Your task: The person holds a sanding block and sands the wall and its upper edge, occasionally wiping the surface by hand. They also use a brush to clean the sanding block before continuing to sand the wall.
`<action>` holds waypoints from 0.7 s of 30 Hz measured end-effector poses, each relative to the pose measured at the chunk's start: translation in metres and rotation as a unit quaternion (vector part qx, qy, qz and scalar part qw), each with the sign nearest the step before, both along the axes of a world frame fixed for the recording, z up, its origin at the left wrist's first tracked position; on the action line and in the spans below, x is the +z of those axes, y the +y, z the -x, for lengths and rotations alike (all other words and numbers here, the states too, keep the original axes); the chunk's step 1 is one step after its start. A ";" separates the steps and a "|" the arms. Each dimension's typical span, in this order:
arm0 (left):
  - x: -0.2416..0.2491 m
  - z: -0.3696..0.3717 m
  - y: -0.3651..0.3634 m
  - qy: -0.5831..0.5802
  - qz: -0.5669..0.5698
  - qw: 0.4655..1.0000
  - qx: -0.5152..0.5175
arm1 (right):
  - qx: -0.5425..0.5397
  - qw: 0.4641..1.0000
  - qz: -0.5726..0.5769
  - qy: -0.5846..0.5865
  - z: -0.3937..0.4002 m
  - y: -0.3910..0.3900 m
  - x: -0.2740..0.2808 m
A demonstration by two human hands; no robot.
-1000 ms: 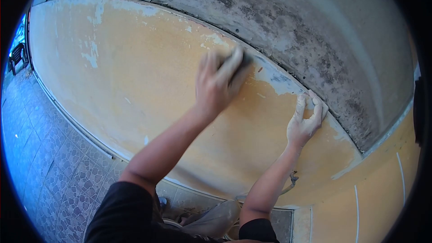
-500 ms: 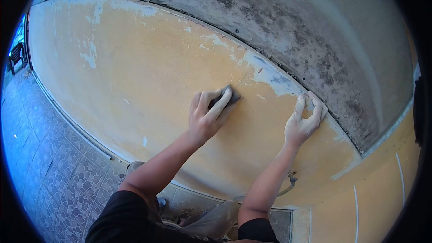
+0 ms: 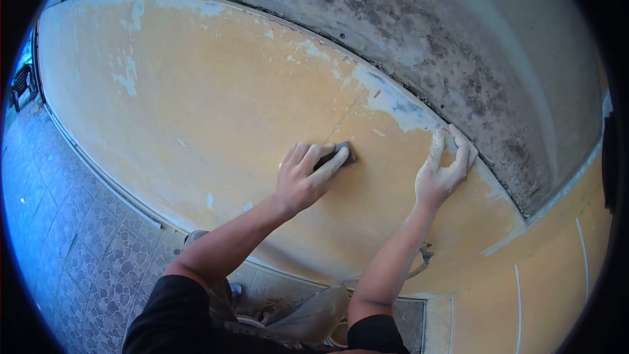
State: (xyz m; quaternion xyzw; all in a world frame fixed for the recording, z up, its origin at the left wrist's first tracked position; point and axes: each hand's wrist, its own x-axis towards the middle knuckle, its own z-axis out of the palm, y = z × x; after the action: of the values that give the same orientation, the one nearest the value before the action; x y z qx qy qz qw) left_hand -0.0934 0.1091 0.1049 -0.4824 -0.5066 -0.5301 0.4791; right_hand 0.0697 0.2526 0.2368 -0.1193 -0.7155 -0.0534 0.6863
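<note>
My left hand point(image 3: 306, 174) presses a small dark block or pad point(image 3: 342, 155) flat against the yellow wall point(image 3: 216, 98), fingers and thumb closed on it. Up and to the right, my right hand point(image 3: 445, 167) rests with curled fingers at the wall's upper edge, thumb apart from the fingers; nothing shows in it. Both hands are coated in pale dust. Around them the paint has worn to white patches point(image 3: 393, 101), and a faint line runs up from the dark pad.
A stained grey concrete surface point(image 3: 419, 33) lies beyond the wall's edge. Patterned floor tiles point(image 3: 108, 262) and a dark chair point(image 3: 23, 85) are at left. A bent pipe or tap point(image 3: 426, 254) sits by my right forearm. My legs and a bucket point(image 3: 339, 334) are below.
My left hand and the dark pad have moved down the wall and slightly right. My right hand stays nearly in place at the edge.
</note>
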 end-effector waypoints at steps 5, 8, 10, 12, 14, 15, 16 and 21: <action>0.118 0.016 0.007 -0.034 -0.131 0.991 0.011 | 0.003 1.000 -0.013 -0.015 -0.001 -0.002 0.003; 0.081 -0.008 0.025 -0.051 -0.113 0.992 0.021 | -0.003 1.000 0.000 -0.013 -0.002 -0.007 0.003; 0.001 -0.025 0.030 0.012 -0.034 0.999 0.004 | -0.012 1.000 0.024 -0.014 0.001 -0.011 0.002; -0.022 -0.027 0.012 0.008 0.010 0.999 -0.033 | -0.033 0.999 0.011 -0.001 0.001 -0.009 0.003; 0.003 -0.015 0.015 0.007 0.008 1.000 -0.004 | -0.011 1.000 0.018 -0.011 -0.002 -0.007 0.002; 0.029 -0.010 0.011 0.003 0.008 1.000 0.024 | -0.013 1.000 0.013 -0.023 -0.006 -0.009 0.002; 0.064 -0.002 0.007 -0.034 -0.031 0.999 0.020 | -0.012 0.999 0.005 -0.030 -0.007 -0.009 0.004; 0.078 -0.009 0.032 -0.003 -0.113 0.993 0.025 | -0.001 1.000 0.011 -0.012 -0.001 -0.005 0.003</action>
State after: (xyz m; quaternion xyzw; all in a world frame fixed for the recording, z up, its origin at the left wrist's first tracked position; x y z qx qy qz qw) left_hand -0.0845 0.1410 0.1825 -0.4110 -0.4571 -0.5733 0.5417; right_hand 0.0706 0.2473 0.2403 -0.1271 -0.7239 -0.0480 0.6765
